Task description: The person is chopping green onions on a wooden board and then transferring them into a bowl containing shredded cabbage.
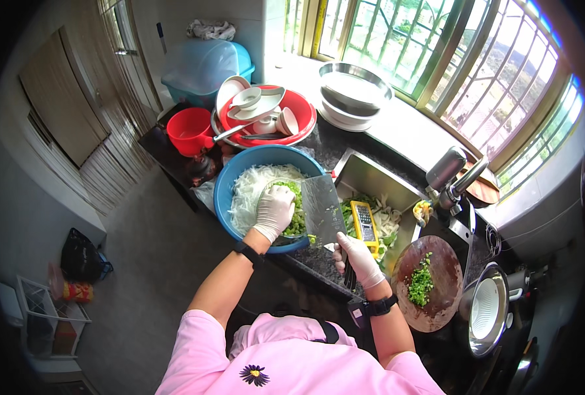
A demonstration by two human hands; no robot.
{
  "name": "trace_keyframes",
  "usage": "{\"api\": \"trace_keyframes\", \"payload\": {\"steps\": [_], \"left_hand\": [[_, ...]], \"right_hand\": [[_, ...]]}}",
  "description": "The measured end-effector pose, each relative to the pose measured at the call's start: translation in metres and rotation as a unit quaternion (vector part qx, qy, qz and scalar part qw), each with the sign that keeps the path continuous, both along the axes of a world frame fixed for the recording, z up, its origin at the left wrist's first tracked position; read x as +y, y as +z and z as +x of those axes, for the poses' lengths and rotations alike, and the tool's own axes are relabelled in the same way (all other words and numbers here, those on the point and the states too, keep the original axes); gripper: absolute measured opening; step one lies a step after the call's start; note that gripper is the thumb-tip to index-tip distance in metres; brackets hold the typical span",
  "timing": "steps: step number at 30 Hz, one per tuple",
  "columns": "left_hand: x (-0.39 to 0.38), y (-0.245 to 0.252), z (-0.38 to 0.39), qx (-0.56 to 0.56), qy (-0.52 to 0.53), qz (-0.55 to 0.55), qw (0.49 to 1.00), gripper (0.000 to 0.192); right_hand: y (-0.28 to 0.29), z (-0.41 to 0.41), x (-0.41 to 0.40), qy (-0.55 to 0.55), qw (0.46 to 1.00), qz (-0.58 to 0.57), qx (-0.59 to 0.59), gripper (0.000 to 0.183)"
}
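Note:
My left hand (275,210), in a pale glove, reaches down into chopped green pieces (297,219); its fingertips are hidden among them. The pieces lie in a clear bowl inside a blue basin (222,197), beside white shreds (243,190). My right hand (357,259), gloved too, grips the handle of a cleaver (323,205). The broad blade stands over the basin's right side, with green bits stuck to it. Further right, more chopped greens (421,282) lie on a round wooden chopping board (438,313).
A yellow-framed grater (365,224) lies on leaves and peelings in the steel sink (366,173). Behind the basin stand a red dipper (189,129) and a red basin (308,116) of dishes. The faucet (463,182) rises at the sink's far right. A metal bowl (490,313) stands right of the board.

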State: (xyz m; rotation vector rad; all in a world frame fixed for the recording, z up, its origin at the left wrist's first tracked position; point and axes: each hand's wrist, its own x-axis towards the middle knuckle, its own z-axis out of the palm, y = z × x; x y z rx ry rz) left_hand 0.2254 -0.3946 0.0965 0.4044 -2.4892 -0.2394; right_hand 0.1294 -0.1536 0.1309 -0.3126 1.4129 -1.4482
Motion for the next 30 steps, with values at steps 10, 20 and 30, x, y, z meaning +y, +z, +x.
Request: {"api": "trace_keyframes", "payload": {"steps": [10,20,30], "left_hand": [[0.041,0.025,0.001,0.092,-0.164,0.037,0.981,0.011],[0.014,0.013,0.003,0.083,-0.011,0.01,0.996,0.012],[0.142,0.033,-0.076,0.104,-0.126,0.142,0.976,0.016]], "right_hand": [[0.005,-0.001,-0.049,-0.037,0.998,-0.05,0.018,0.034],[-0.006,-0.028,0.016,-0.153,0.986,-0.035,0.05,0.031],[-0.025,-0.001,0.231,-0.296,0.925,0.173,0.163,0.03]]}}
